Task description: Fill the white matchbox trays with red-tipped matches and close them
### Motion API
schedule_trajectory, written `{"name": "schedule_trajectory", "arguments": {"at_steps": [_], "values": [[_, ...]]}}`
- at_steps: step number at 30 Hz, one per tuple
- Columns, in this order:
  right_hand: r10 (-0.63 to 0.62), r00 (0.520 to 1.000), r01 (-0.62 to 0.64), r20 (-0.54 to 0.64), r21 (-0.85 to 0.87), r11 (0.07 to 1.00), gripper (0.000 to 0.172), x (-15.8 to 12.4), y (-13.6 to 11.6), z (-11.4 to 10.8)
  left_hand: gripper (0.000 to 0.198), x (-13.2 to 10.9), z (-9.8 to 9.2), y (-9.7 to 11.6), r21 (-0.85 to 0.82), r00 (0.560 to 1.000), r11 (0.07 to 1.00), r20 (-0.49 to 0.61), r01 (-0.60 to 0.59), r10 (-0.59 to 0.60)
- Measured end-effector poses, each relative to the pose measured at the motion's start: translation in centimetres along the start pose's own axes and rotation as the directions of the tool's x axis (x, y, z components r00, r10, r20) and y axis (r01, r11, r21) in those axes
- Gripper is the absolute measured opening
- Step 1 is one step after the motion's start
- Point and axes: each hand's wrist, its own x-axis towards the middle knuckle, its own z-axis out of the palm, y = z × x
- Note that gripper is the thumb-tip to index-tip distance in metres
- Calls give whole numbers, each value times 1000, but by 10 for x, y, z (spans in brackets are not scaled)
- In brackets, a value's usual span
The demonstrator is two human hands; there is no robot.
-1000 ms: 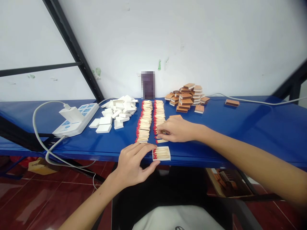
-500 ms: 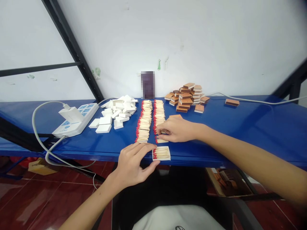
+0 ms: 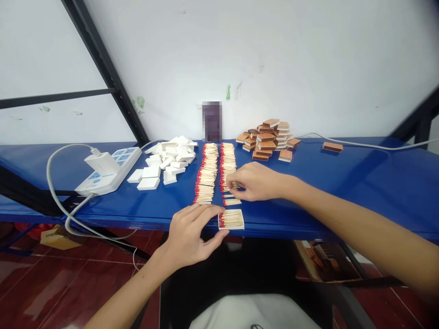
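My left hand (image 3: 194, 235) grips the left side of a small white matchbox tray (image 3: 242, 219) between thumb and fingers at the table's front edge. Red-headed matches (image 3: 231, 219) lie side by side in the tray. My right hand (image 3: 255, 182) is closed in a pinch over the near part of the right-hand row of matches (image 3: 227, 160). Its fingertips hide whatever is between them. A few loose matches (image 3: 232, 201) lie just below that hand. To the left runs a second long row of matches (image 3: 206, 176), heads pointing left.
White trays (image 3: 171, 157) form a heap on the left, beside a power strip (image 3: 108, 171) with a plugged-in charger and cable. Brown matchbox sleeves (image 3: 267, 139) are piled at the back right. One more sleeve (image 3: 332, 147) lies farther right. A dark pixelated object (image 3: 211, 121) leans on the wall.
My right hand has shifted slightly up and right, uncovering more of the loose matches at the row's near end. The left hand and tray stay in place.
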Motion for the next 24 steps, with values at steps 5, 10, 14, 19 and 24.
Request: {"name": "schedule_trajectory", "arguments": {"at_steps": [5,10,14,19,24], "values": [[-3,1000,3,-9,-8,1000,10,1,2,2,28,0,-1,1,2,1000,1000,-1,0,0],[4,1000,-4,-9,-20,1000,9,1,4,4,27,0,-1,2,5,1000,1000,-5,-4,4],[13,1000,-13,-16,-26,1000,8,2,5,6,27,1,-1,1,4,1000,1000,-7,-5,5],[16,1000,-16,-15,-36,999,8,3,4,5,27,1,-1,1,8,1000,1000,-6,-1,1],[18,1000,-18,-7,-59,998,9,3,4,4,27,1,-1,1,6,1000,1000,-5,-1,1]]}}
